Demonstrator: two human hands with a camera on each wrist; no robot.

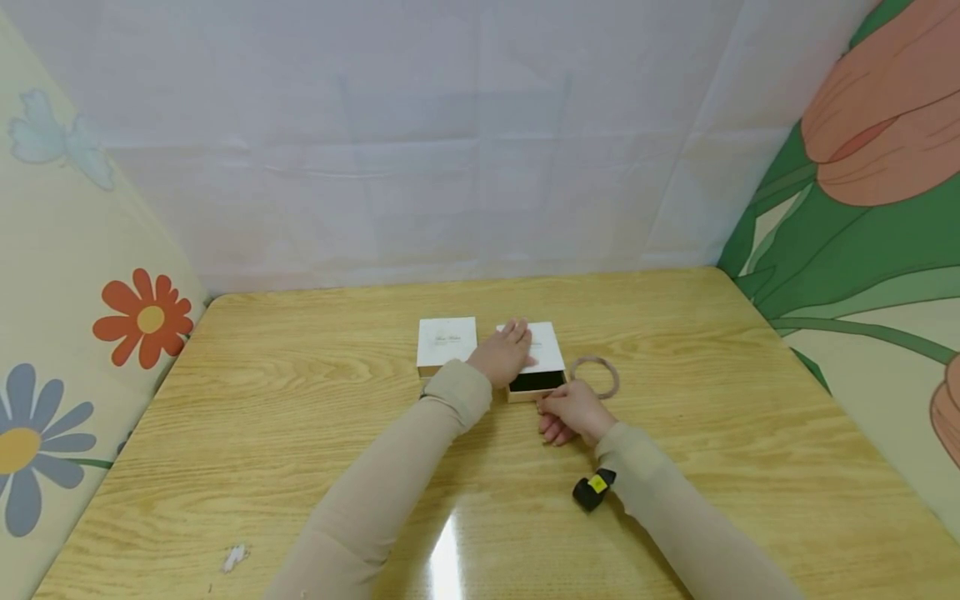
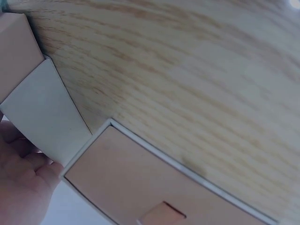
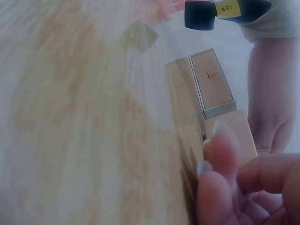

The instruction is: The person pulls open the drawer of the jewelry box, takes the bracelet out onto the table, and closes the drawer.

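Two flat white gift boxes with pinkish drawers lie side by side. The right box (image 1: 546,340) has its drawer (image 1: 536,396) partly out, showing a dark inside. My left hand (image 1: 504,354) rests on this box's white top, its fingers lying across it. At the drawer's front my right hand (image 1: 573,412) pinches the pull tab; the fingertips hide the tab. The left box (image 1: 447,337) has its drawer pushed in, with a small tab (image 2: 163,214) on its front in the left wrist view. A pinkish-brown ring (image 1: 617,382) lies right of the open drawer.
The wood-grain table (image 1: 315,400) runs back to a pale hanging cloth (image 1: 420,167). A small whitish patch (image 1: 235,557) marks the table at the near left. A black wrist camera (image 1: 592,492) sits by the right wrist. Flower-printed panels flank both sides.
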